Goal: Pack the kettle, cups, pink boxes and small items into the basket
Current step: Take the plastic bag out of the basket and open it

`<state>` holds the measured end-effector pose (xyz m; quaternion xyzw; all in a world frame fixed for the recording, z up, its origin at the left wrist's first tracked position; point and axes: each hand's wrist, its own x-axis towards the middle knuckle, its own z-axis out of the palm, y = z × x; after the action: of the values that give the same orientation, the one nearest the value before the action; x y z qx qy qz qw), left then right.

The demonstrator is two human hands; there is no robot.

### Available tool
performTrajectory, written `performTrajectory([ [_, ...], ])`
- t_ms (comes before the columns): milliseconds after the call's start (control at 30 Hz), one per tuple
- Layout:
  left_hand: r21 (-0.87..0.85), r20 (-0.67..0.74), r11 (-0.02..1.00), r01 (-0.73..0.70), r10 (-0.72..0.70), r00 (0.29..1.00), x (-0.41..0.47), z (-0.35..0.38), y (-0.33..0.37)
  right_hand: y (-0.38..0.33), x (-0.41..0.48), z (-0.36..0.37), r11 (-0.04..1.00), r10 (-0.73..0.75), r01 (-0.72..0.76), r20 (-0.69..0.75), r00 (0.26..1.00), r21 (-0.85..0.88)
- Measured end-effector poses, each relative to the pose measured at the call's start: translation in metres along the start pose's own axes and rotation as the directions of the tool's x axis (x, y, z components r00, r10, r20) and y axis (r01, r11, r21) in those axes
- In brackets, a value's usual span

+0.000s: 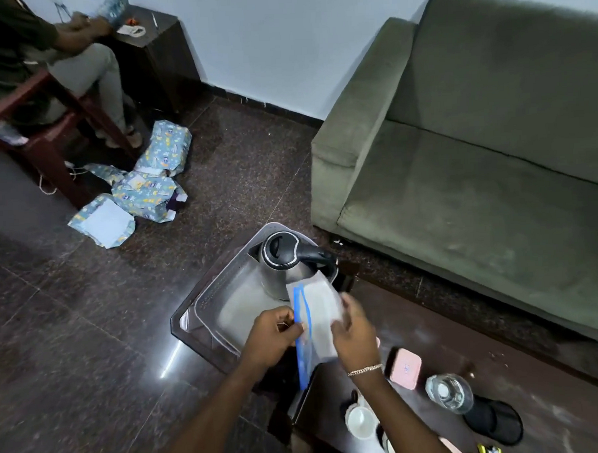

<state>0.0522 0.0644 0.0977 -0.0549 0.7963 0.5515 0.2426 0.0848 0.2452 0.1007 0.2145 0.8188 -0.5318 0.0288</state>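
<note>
A steel kettle (285, 261) with a black lid and handle stands upright at the far end of the grey basket (205, 299). Over the basket's near end I hold a clear zip bag (320, 314) with a blue seal strip. My left hand (271, 333) pinches the strip, and my right hand (355, 326) grips the bag's right side. On the dark table near my right forearm lie a pink box (405, 369) and a white cup (361, 422). My right arm partly hides another cup and another pink box at the bottom edge.
A clear water bottle (448, 392) and a black slipper (494, 423) lie on the table at right. A green sofa (475, 143) fills the right side. Wrapped parcels (145, 185) litter the floor at left, beside a seated person (43, 59) on a wooden chair.
</note>
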Motion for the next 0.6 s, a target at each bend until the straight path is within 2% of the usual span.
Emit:
performTrajectory([
  [67, -0.002, 0.01, 0.999, -0.045, 0.045, 0.999, -0.01, 0.018, 0.018, 0.0, -0.008, -0.034, 0.986, -0.114, 0.071, -0.296, 0.948, -0.152],
  [100, -0.01, 0.024, 0.998, -0.068, 0.068, 0.997, -0.013, 0.027, 0.027, -0.002, -0.014, -0.048, 0.969, -0.192, 0.12, -0.354, 0.915, -0.215],
  [133, -0.015, 0.045, 0.995, -0.094, 0.094, 0.995, -0.017, 0.036, 0.038, -0.006, -0.021, -0.061, 0.961, -0.231, 0.163, -0.33, 0.915, -0.222],
  [200, -0.006, 0.076, 0.987, -0.16, 0.16, 0.984, -0.026, 0.057, 0.06, -0.015, -0.038, -0.084, 0.974, -0.207, 0.194, -0.123, 0.97, -0.115],
  [267, -0.002, 0.083, 0.979, -0.201, 0.201, 0.976, -0.031, 0.074, 0.077, -0.016, -0.048, -0.1, 0.985, -0.167, 0.168, 0.029, 0.986, -0.04],
  [367, -0.027, 0.137, 0.973, -0.229, 0.23, 0.964, -0.044, 0.099, 0.103, -0.014, -0.059, -0.135, 0.987, -0.156, 0.154, -0.026, 0.987, -0.053],
  [467, 0.083, 0.088, 0.947, -0.311, 0.304, 0.949, -0.059, 0.121, 0.124, -0.014, -0.066, -0.168, 0.967, -0.256, 0.251, -0.116, 0.96, -0.05],
  [533, 0.259, 0.027, 0.872, -0.416, 0.424, 0.905, -0.068, 0.132, 0.133, -0.01, -0.071, -0.188, 0.93, -0.356, 0.334, -0.147, 0.923, -0.152],
  [600, 0.402, 0.047, 0.788, -0.467, 0.491, 0.87, -0.074, 0.141, 0.139, -0.008, -0.073, -0.207, 0.891, -0.319, 0.261, -0.105, 0.942, -0.371],
])
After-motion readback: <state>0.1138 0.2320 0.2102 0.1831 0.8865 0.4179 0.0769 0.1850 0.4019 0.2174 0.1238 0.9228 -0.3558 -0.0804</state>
